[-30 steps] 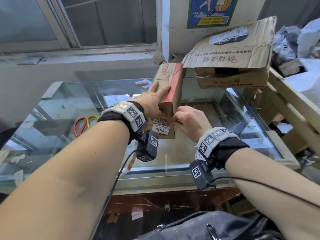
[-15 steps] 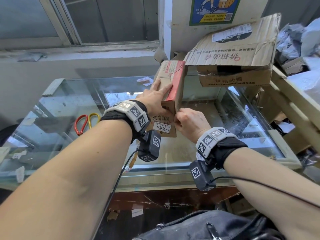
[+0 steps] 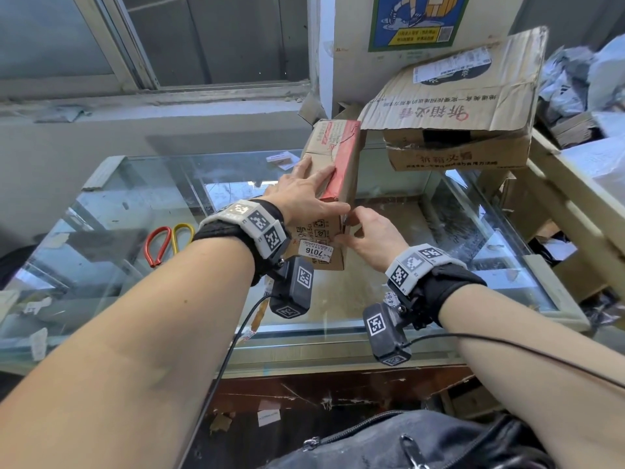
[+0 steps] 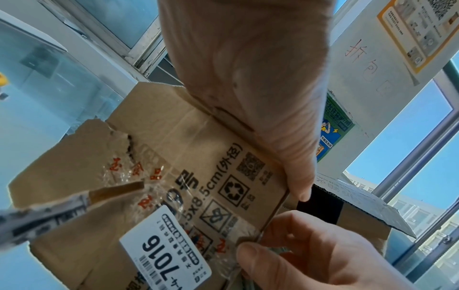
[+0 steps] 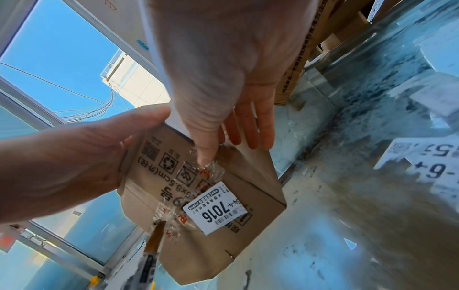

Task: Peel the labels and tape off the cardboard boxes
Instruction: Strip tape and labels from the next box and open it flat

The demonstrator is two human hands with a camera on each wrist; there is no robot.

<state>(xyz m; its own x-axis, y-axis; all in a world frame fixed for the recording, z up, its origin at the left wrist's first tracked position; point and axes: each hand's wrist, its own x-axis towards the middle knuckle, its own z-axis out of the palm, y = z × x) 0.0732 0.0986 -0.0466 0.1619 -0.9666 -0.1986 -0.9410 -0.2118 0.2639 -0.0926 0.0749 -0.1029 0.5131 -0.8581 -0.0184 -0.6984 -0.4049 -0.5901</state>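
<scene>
A small brown cardboard box (image 3: 333, 170) with one red side is held up over the glass counter. My left hand (image 3: 314, 191) grips it, fingers along the top and thumb across the near face (image 4: 174, 147). A white label (image 3: 314, 253) printed 7016 sticks to that face, partly over crinkled clear tape (image 5: 211, 172). My right hand (image 3: 348, 226) is at the box's right edge. Its thumb (image 5: 205, 155) lies on the tape and its fingers are behind the wall, so it pinches the tape there. In the left wrist view the right hand (image 4: 285, 245) pinches at the box corner beside the label (image 4: 166, 249).
Red and yellow handled scissors (image 3: 169, 243) lie on the glass counter (image 3: 118, 282) at the left. A large worn cardboard box (image 3: 453, 106) with a shipping label (image 3: 453, 64) hangs over the far right. A wooden shelf (image 3: 575, 204) stands at the right, a black bag (image 3: 406, 441) below.
The right hand has uncurled from a tight fist at the box's right edge, and its thumb now lies on the near face. The left hand keeps its hold on the box.
</scene>
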